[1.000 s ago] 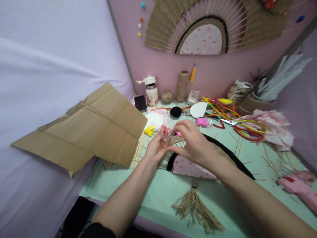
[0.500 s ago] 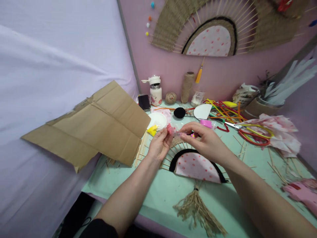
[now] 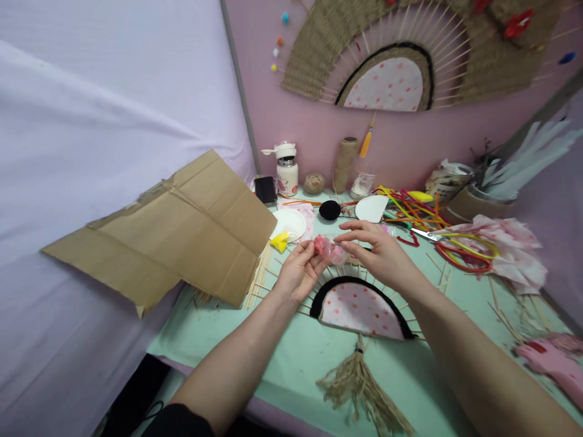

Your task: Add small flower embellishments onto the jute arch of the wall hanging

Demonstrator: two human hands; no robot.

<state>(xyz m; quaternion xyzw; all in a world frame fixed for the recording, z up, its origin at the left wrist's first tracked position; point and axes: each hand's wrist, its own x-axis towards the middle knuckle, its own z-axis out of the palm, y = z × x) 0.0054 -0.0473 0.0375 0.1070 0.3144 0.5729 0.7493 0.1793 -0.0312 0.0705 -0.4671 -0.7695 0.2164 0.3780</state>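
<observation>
In the head view, my left hand [image 3: 298,272] pinches a small clear plastic bag [image 3: 336,254] with a coral-pink lump [image 3: 321,245] inside or at its mouth; which of these I cannot tell. My right hand [image 3: 380,252] is just right of the bag, fingers spread and apart, with nothing visible between them. Below both hands lies a stick fan [image 3: 364,306] with a black border and a pink-dotted half-round centre. A twine tassel [image 3: 364,388] hangs from its lower edge. My hands cover part of the fan's upper side.
A cardboard sheet [image 3: 182,227] leans at left. Behind are a white plate [image 3: 291,224], a yellow lump [image 3: 280,241], a black oval [image 3: 330,210], a white bottle [image 3: 287,176] and twine [image 3: 314,182]. Scissors [image 3: 426,235] lie right, and a pink glue gun [image 3: 551,361] at the right edge.
My right hand has let go of the plastic and its fingers have spread. The clear bag now hangs loose from my left hand, which has shifted slightly right.
</observation>
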